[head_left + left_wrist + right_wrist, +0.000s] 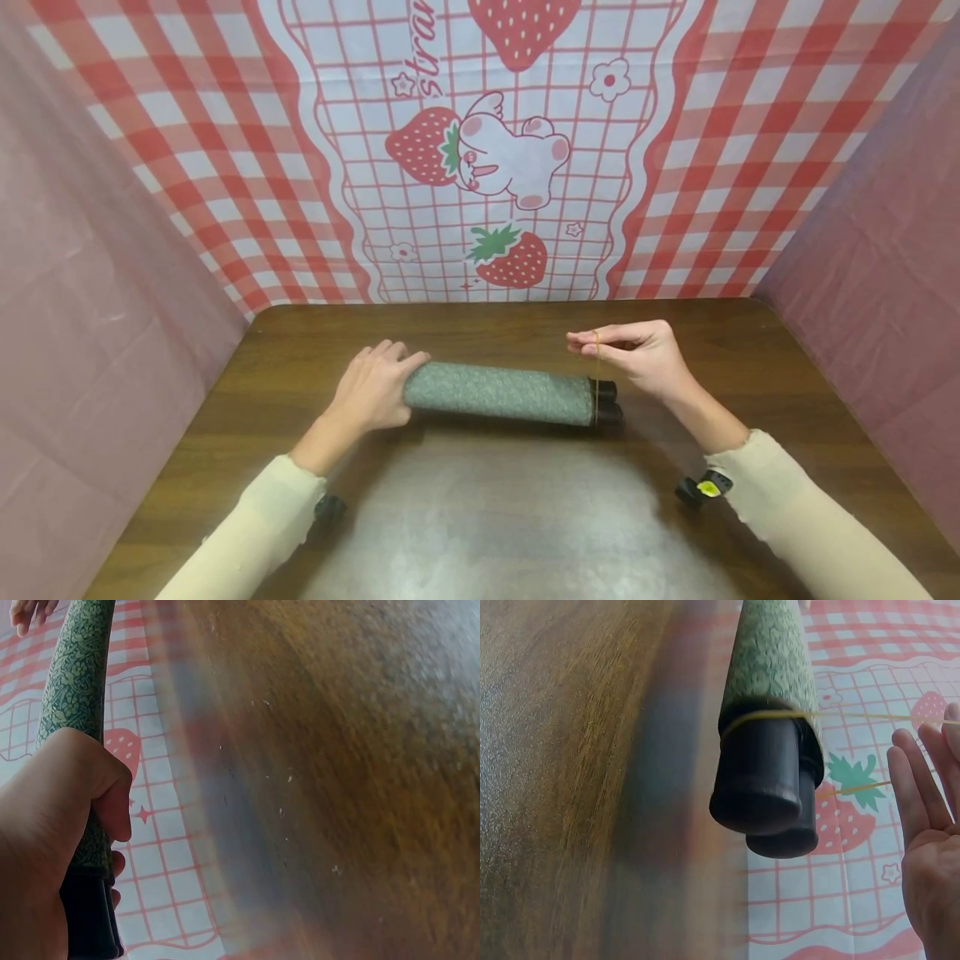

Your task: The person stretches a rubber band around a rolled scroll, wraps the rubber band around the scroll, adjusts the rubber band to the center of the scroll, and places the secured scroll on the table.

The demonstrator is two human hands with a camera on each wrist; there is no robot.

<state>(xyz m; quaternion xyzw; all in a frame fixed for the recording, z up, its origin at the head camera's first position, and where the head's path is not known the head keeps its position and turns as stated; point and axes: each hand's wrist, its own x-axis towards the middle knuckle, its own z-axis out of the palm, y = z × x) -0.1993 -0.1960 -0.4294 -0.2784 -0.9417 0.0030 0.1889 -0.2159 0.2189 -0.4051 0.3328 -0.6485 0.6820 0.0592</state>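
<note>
A rolled-up scroll (498, 392) with a green, leafy-patterned back is held level above the brown table. My left hand (371, 387) grips its left end; in the left wrist view the thumb wraps over the roll, and a black rod end (91, 911) sticks out below. Two black rod knobs (756, 776) protrude side by side at the right end. A thin yellow rubber band (769, 715) loops around that end and stretches away from it. My right hand (641, 354) holds the band's other side at its fingers, apart from the scroll. The exact finger hold is partly hidden.
The wooden table (495, 517) lies under both hands. A red-and-white checked cloth (675, 208) with strawberry prints hangs behind its far edge. Pink curtains (877, 292) flank both sides. Each wrist carries a small black camera (693, 492).
</note>
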